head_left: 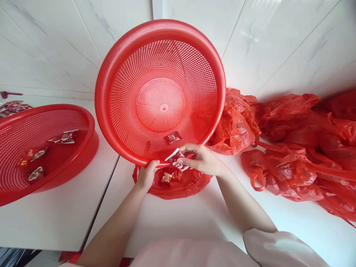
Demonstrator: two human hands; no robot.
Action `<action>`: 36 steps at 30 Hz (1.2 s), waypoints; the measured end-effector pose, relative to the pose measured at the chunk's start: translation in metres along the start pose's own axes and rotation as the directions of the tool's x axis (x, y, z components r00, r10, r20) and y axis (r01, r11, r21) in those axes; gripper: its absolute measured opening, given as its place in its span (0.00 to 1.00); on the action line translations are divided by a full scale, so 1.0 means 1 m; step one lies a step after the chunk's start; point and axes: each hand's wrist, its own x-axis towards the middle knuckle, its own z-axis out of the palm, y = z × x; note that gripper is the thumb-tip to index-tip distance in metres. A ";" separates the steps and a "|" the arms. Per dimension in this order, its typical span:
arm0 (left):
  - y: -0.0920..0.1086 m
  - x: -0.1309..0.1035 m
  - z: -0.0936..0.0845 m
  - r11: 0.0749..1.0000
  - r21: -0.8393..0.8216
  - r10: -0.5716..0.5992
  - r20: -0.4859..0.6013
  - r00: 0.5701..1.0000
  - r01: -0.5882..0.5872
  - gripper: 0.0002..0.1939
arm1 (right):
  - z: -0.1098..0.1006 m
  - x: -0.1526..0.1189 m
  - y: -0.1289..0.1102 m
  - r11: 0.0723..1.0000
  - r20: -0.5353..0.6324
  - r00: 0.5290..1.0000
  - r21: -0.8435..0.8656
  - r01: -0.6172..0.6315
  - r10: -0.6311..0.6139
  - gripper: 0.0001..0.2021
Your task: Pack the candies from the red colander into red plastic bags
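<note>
A large red perforated basket (164,27) is tilted toward me, one small dark red packet (172,138) lying inside near its lower rim. My left hand (148,174) grips that rim, thumb over the edge. At the rim, just right of it, my right hand (198,159) pinches a red-and-white packet (177,160) between thumb and fingers. Below the rim sits an opened red plastic bag (180,192) with a few red and gold packets (167,177) inside, partly hidden by the basket and my right hand.
Another red basket (75,163) with several packets stands on the white table (63,215) at the left. More packets (13,107) lie behind it. Filled red plastic bags (292,167) are piled at the right, along the tiled wall (256,44). A dark seam crosses the tabletop.
</note>
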 end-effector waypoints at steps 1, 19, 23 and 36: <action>0.002 -0.001 0.002 0.998 -0.049 -0.025 0.022 0.999 0.026 0.18 | 0.001 -0.001 -0.002 0.994 -0.001 1.000 -0.104 0.014 -0.014 0.11; 0.006 -0.010 0.010 0.971 -0.206 -0.072 0.243 0.967 0.124 0.18 | 0.006 0.003 0.027 0.694 -0.016 1.000 -0.720 0.001 -0.018 0.26; 0.014 -0.006 0.012 0.956 -0.282 -0.023 0.188 0.982 0.077 0.19 | -0.002 0.001 0.018 0.792 0.151 0.977 -0.574 0.209 -0.148 0.24; 0.026 0.000 0.007 0.921 -0.352 -0.113 0.163 0.980 0.164 0.13 | -0.010 -0.002 0.012 1.000 -0.183 0.983 0.000 -0.026 0.025 0.29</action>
